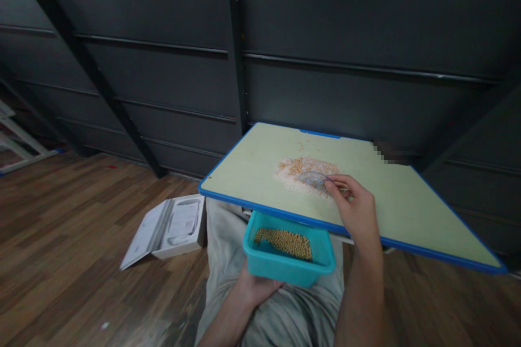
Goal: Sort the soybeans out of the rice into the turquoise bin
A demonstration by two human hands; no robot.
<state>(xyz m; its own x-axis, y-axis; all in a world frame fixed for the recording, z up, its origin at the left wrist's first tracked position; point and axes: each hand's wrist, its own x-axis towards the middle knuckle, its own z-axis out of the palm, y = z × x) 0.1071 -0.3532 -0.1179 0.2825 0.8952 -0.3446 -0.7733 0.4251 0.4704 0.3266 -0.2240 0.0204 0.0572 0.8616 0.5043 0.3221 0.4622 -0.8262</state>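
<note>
My left hand (260, 286) supports a turquoise plastic tub (280, 271) from below, its fingers partly hidden under the base. Inside the tub lie small round yellowish-brown beans (290, 242). Over the board, my right hand (352, 198) pinches the edge of a clear, bluish rounded plastic piece (312, 178); its exact kind is unclear. That piece rests at a spread pile of white rice-like grains mixed with yellow beans (299, 165).
A pale yellow-green board table (244, 165) with a blue rim extends over my lap. An open white box (185, 222) sits on the wooden floor (81, 238) to the left. Dark metal panels (175, 76) rise behind the table. A pixelated dark item (393, 153) is at its back right.
</note>
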